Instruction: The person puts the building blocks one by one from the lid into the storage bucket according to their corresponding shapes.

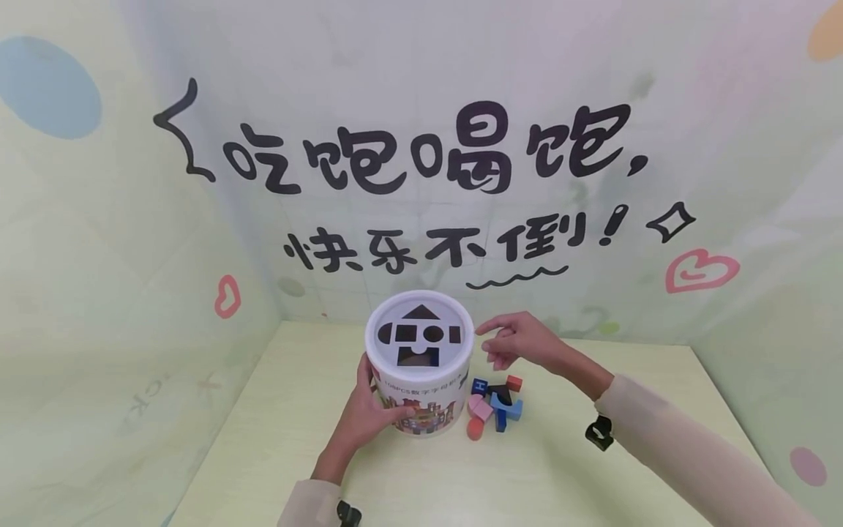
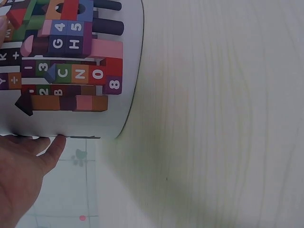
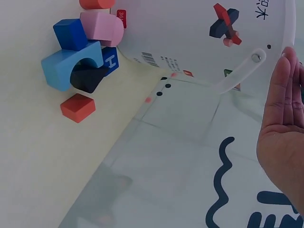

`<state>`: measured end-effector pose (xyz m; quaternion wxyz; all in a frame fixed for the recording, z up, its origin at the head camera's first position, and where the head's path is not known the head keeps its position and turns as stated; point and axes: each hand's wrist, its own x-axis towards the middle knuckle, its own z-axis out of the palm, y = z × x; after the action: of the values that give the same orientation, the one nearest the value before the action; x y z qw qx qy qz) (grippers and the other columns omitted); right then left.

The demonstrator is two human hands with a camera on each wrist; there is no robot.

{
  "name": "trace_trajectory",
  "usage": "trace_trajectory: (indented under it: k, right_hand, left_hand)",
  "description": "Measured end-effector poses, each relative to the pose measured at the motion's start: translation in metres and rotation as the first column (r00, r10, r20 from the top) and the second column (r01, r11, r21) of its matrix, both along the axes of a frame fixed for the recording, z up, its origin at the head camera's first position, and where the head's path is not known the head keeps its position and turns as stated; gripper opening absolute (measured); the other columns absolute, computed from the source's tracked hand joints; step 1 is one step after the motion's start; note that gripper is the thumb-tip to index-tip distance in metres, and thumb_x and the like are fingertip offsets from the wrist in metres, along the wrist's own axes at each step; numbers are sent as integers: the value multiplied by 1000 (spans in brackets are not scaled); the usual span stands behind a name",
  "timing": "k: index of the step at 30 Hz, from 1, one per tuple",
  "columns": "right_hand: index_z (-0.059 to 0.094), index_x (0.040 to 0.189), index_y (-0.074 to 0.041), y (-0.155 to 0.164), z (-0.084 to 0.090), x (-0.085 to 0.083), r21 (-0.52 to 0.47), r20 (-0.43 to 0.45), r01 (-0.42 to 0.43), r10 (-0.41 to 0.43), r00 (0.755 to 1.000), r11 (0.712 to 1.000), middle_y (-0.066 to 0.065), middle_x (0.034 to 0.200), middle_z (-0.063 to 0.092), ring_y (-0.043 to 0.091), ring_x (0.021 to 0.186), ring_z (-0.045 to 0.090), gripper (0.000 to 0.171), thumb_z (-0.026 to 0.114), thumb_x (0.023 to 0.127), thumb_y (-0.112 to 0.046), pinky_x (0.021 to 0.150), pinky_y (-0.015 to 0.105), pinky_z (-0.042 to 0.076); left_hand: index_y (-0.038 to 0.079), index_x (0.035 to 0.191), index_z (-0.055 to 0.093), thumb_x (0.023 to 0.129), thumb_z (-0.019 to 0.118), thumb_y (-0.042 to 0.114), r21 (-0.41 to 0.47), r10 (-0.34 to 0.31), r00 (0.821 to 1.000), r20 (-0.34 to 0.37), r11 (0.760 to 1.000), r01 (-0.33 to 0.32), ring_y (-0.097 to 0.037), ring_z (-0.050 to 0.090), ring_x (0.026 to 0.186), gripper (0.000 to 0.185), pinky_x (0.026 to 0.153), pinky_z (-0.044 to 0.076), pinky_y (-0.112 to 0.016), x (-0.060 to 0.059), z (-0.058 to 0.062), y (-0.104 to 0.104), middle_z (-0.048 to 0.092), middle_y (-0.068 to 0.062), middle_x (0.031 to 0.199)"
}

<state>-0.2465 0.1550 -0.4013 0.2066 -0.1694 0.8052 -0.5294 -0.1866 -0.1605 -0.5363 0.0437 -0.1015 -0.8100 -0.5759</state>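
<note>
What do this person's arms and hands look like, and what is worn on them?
The left sleeve and right sleeve are light beige, plain and long. A small black device shows near each sleeve's end. The left hand and right hand wear no gloves.

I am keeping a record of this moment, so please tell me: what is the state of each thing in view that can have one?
Bucket: upright on the table
Lid: on, its holes uncovered
Handle: lowered, slanting down the bucket's side
Blocks: loose in a small pile beside the bucket
Left hand: gripping the bucket's side
Right hand: holding nothing, by the lid's edge; contact unclear
</note>
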Motion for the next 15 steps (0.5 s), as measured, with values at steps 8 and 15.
trace_trajectory:
  k: [8,15]
  right_hand:
    - [64,120,-1,14,-25,2,23,34,33,-34,999,999,20,81,70,25,65,68,36,70,90,-20,69,42,63]
    - [65,117,-1,18,-52,6,64,54,15,-19,998,998,14,76,70,25,63,68,32,67,91,-18,65,39,63]
  left_hand:
    - [43,152,7,58,94,39,3,-3,1000,-16,1000,3,-22,38,137,128,112,36,-55,-2,-1,-1,37,8,148]
    - [43,152,6,58,94,39,-5,-6,1000,-6,1000,6,-22,36,138,128,113,35,-54,-2,-3,-1,36,7,149]
